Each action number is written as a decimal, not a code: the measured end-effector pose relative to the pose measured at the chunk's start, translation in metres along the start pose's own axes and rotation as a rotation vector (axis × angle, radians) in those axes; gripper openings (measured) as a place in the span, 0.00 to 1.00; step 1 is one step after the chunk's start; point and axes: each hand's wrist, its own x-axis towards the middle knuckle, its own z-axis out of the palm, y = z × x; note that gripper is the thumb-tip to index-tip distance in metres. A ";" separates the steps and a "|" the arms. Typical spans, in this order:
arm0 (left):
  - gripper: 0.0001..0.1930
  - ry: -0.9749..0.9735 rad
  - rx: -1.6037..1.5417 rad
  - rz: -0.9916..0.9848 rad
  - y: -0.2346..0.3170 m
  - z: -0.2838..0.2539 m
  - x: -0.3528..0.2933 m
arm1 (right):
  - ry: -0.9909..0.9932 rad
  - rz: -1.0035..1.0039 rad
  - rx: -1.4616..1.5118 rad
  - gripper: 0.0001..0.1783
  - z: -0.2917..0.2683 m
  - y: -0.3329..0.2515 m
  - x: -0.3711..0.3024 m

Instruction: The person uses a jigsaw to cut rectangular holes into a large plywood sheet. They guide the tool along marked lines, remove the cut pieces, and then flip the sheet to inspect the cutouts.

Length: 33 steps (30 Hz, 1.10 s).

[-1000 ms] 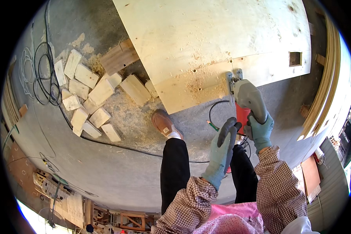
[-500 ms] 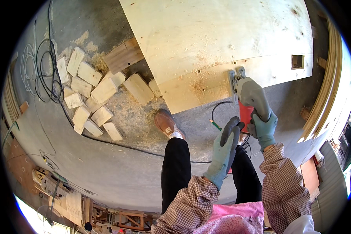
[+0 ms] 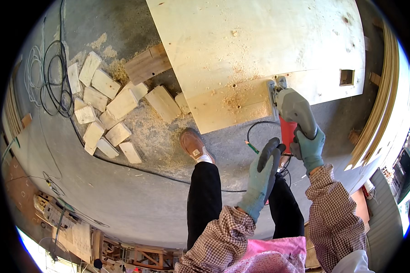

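My right hand (image 3: pixel 310 148), in a light blue and dark grey work glove, is closed round the handle of a red and grey jigsaw (image 3: pixel 296 109). The jigsaw's metal base rests at the near edge of a large pale plywood sheet (image 3: pixel 269 36). My left hand (image 3: pixel 264 170), gloved alike, is held up just left of the tool's rear end. Its fingers are stretched out and nothing shows in them. A thin line runs across the sheet near its near edge, with sawdust (image 3: pixel 234 93) scattered about it. The blade is hidden.
Several wood blocks (image 3: pixel 122 103) lie on the floor at left, beside a brown board (image 3: pixel 148 63). A black cable (image 3: pixel 146 171) crosses the floor. A green pencil (image 3: pixel 251 146) is near the sheet. The sheet has a rectangular hole (image 3: pixel 346 78). Stacked panels (image 3: pixel 381 100) stand at right.
Almost nothing differs. The view has shifted slightly, while the jigsaw and both hands keep nearly the same places.
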 end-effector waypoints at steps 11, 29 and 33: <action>0.24 -0.023 0.053 -0.014 -0.003 -0.004 0.003 | -0.020 -0.041 -0.018 0.16 -0.002 -0.005 0.009; 0.22 0.048 -0.045 -0.009 0.000 0.003 0.002 | -0.062 0.013 0.052 0.12 0.001 -0.026 0.020; 0.22 0.044 -0.064 0.006 0.006 0.000 -0.001 | -0.076 0.033 0.073 0.11 0.001 -0.030 0.021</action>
